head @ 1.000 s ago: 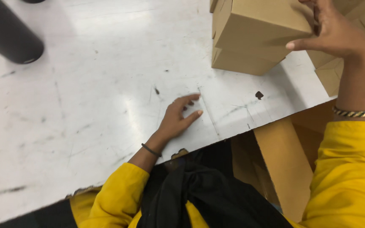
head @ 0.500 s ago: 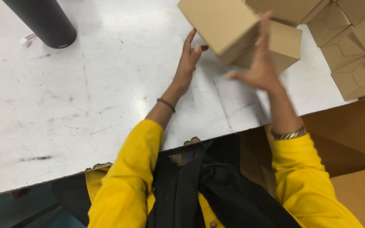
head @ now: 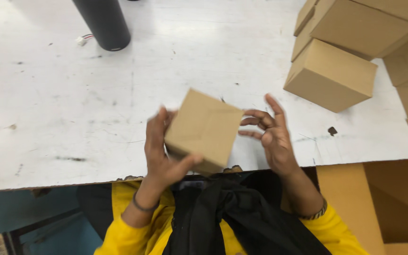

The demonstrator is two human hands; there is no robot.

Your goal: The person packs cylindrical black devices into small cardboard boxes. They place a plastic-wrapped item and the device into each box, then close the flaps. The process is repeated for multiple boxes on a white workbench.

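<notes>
A person in yellow sleeves holds a small cardboard box (head: 205, 130) above the near edge of a scuffed white table (head: 72, 108). The left hand (head: 162, 153) grips the box from its left and underside, thumb pressed along the lower edge and fingers behind the far side. The right hand (head: 270, 134) is open just right of the box, fingers curled toward it; whether the fingertips touch it cannot be told through the blur. The box is tilted, a closed flap face turned toward the camera. At far right, a stack of boxes (head: 345, 52) sits on the table, well apart from the hands. A dark cylinder (head: 104, 23) stands at the far left, a small white connector (head: 82, 40) just beside it. An open carton (head: 383, 203) sits below the table edge at near right
</notes>
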